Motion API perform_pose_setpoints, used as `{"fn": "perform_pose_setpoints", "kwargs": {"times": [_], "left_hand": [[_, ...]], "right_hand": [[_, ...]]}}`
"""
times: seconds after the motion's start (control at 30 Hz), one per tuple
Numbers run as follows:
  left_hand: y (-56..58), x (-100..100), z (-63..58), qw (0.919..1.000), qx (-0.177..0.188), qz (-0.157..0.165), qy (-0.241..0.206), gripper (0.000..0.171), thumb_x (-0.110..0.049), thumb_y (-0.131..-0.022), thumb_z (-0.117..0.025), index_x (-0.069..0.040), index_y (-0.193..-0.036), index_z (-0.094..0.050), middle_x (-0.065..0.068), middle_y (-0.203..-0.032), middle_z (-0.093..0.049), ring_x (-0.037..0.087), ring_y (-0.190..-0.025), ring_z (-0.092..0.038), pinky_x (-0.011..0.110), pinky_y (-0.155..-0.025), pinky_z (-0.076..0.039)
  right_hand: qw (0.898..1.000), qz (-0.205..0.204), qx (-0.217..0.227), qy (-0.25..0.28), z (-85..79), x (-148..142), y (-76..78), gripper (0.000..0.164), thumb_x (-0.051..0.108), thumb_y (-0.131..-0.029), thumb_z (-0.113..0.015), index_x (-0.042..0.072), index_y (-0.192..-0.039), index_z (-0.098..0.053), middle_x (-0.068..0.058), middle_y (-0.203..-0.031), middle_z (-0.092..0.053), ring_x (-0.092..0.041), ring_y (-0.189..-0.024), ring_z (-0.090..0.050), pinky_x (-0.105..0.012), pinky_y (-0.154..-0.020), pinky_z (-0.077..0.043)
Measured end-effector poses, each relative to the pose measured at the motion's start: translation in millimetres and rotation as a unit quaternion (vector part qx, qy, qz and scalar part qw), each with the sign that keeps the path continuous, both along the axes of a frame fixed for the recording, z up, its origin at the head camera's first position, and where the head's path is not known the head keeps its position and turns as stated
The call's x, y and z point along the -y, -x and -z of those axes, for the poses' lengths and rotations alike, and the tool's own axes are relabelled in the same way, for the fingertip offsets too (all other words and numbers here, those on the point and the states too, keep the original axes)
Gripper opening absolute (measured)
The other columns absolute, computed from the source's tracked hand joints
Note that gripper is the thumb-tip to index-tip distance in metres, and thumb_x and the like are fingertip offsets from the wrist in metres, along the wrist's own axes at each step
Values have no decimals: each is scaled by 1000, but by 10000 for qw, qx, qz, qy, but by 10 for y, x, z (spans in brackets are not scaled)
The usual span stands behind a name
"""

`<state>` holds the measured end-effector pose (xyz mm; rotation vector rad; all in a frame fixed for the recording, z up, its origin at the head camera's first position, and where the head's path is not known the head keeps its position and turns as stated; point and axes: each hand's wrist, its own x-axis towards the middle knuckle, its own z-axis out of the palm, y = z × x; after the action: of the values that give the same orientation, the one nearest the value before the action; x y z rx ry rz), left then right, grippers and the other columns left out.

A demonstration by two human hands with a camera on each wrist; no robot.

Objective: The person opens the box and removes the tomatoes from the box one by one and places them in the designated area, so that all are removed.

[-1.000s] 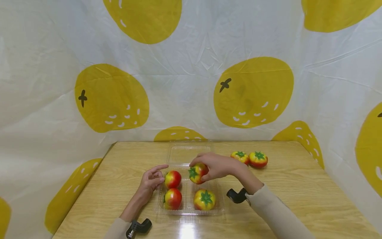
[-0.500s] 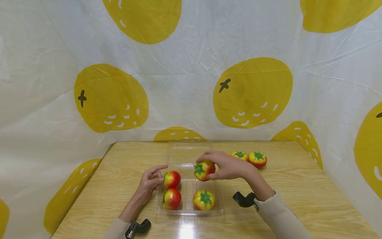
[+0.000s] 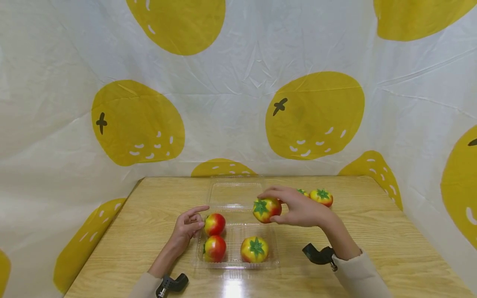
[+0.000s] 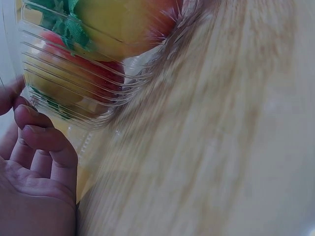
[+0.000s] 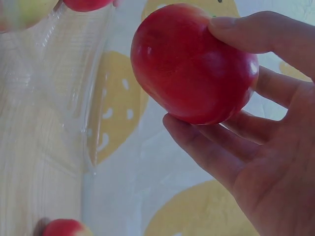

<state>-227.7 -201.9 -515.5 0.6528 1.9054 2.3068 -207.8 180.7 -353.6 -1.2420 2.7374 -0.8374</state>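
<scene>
Right hand (image 3: 302, 209) pinches a glossy, round, red-and-yellow fruit with a green leafy cap (image 3: 263, 211), thumb on the near side, fingers curved over the far side. To its right, I see wood grain running out to the slanting right edge of the table (image 3: 372, 240). Behind, room is tighter: the opened lid (image 3: 235, 194) of the clear plastic hinged box (image 3: 235, 265) reaches the table's back edge, close to the white hanging cloth (image 3: 223, 116). Just beyond the hand sit the back right fruit (image 3: 321, 198) and the partly covered back left fruit (image 3: 303, 193).

The pinched fruit is left of the palm, over the box's far right corner. Inside the box, the near right fruit (image 3: 254, 249) sits cap up; the far left fruit (image 3: 215, 224) and near left fruit (image 3: 215, 249) have caps turned left.

The left hand (image 3: 186, 225) is at the left rim, index finger extended; I cannot tell whether it pinches the rim. Dark crosses mark the cloth's yellow prints (image 3: 316, 124).
</scene>
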Motion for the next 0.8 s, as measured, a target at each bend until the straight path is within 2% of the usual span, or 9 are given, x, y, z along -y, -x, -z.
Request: {"fn": "perform_pose_setpoints", "kwargs": {"times": [0.33,0.6,0.8], "left_hand": [[-3,-6,-13,10000,9,14,-6,53,10,-91,-54,22,-142,-43,-6,-73,-57,14,-55,-38,32,-46,-26],[0,2,-16,9999,6,76,-77,53,11,-92,-54,22,-142,-41,-6,-74,-58,14,-55,-38,37,-47,-23],[-1,-7,-9,10000,8,26,-31,53,10,-92,-54,22,-142,-42,-6,-74,-58,13,-54,-40,38,-47,-22]], "right_hand": [[9989,187,-130,406,87,-197,-71,55,18,-90,-80,12,-141,-61,-5,-133,-62,-15,-105,-58,-29,-83,-54],[9955,354,87,871,139,-317,-104,55,12,-89,-80,11,-140,-61,-11,-137,-61,-22,-114,-64,-33,-90,-61],[9916,321,151,1247,207,-383,-122,54,7,-89,-79,9,-140,-60,-12,-139,-59,-16,-115,-63,-30,-89,-61]]}}
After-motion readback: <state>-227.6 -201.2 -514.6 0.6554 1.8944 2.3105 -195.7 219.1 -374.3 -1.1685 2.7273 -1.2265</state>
